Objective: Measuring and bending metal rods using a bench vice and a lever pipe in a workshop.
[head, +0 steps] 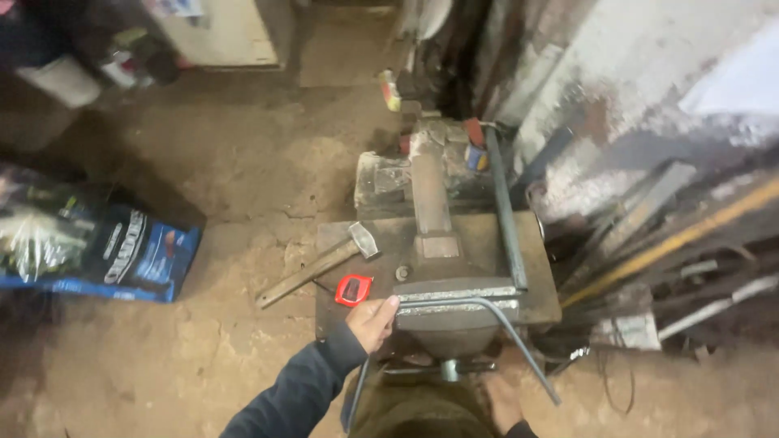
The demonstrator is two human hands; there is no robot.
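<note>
Down low, left hand [372, 322] grips bent rod [487, 307] clamped in vise [454, 304]; right hand [501, 403] half cut off, grip unreadable. Hammer [320, 264], red tape measure [354, 289] nearby.

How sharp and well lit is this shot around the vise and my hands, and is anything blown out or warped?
Head view: dim and soft overall; the vise and left hand are readable, the right hand is dark and blurred at the bottom edge. The wall at upper right is washed out. Wide-lens bending shows toward the edges.
</note>
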